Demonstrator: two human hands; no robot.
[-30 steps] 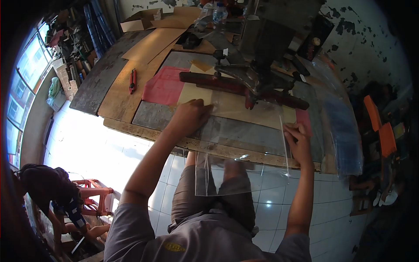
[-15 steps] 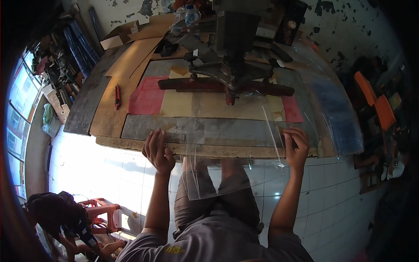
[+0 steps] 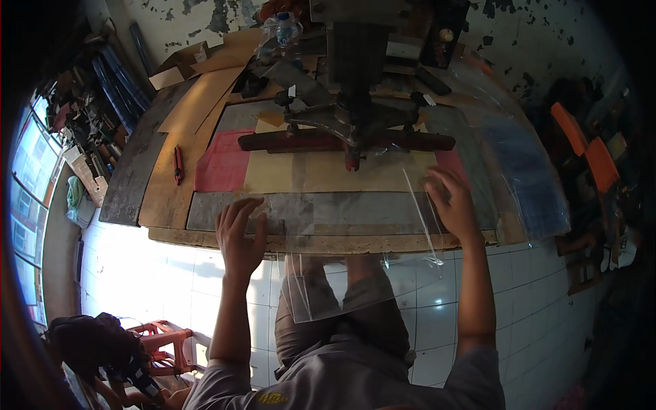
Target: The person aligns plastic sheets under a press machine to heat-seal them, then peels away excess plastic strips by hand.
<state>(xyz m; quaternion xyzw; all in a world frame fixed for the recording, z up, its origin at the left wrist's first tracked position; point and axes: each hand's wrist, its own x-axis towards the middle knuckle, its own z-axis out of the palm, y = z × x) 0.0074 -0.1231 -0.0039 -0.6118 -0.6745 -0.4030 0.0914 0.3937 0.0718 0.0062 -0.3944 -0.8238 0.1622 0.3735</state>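
A clear plastic sheet point(image 3: 342, 283) lies across the front of the work table and hangs over its edge above my lap. My left hand point(image 3: 240, 239) is left of the sheet at the table edge, fingers curved and apart, holding nothing visible. Beside the sheet's right edge is my right hand point(image 3: 452, 207), its fingers bent and spread, with nothing I can make out in its grasp. Beyond the hands, a press head with a dark red crossbar point(image 3: 403, 141) stands over a yellow sheet point(image 3: 328, 176) with a pink piece point(image 3: 222, 164) at its left.
A red cutter point(image 3: 178, 165) lies on the brown board at left. Blue-tinted plastic sheets point(image 3: 519, 164) cover the table's right side. Cardboard point(image 3: 205, 92) and a water bottle point(image 3: 287, 31) are at the back. At lower left, a person point(image 3: 102, 348) is near a red stool point(image 3: 167, 345).
My right hand has moved forward over the table and slightly left. My left hand has shifted slightly left, its thumb and fingers now reaching forward. The view has shifted slightly.
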